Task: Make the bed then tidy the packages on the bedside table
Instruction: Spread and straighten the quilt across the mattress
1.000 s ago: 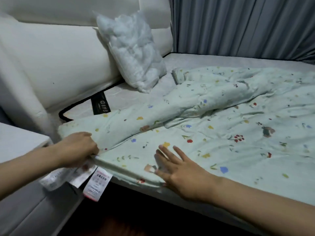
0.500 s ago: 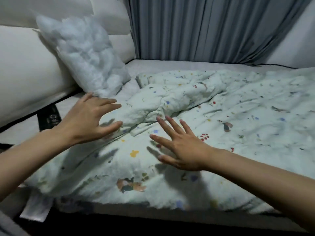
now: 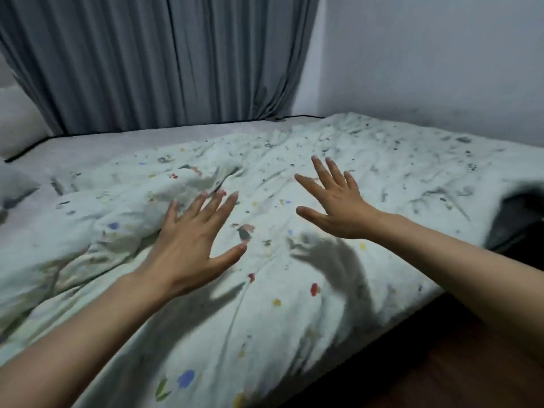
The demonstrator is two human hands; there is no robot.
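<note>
Two hands hover spread over the quilt [image 3: 294, 290], neither gripping anything; the step in hand looks to be smoothing the cover flat, and the bedside packages are out of view. Farthest left, a pale headboard cushion [image 3: 17, 125] stands against the grey curtain [image 3: 153, 63], with a strip of bare mattress [image 3: 117, 145] showing beyond the quilt's far edge; the cover would sit better drawn toward that strip so the bed is evenly covered. Next comes the bunched ridge [image 3: 123, 219] of quilt, thick and folded over itself; it is the worst of the mess, and stroking alone will likely not undo it, so lifting and shaking the fold out would serve better. The left hand [image 3: 191, 245], fingers splayed and palm down, is at or just above the fabric beside that ridge; whether it presses the cloth cannot be told. The right hand [image 3: 338, 204], also splayed, is held clear of the quilt, its shadow lying apart from it below; sweeping it outward toward the wall [image 3: 426, 60] would push the shallow creases off the surface. At the far right the quilt's corner [image 3: 500, 207] droops over the bed's end; it wants squaring last.
</note>
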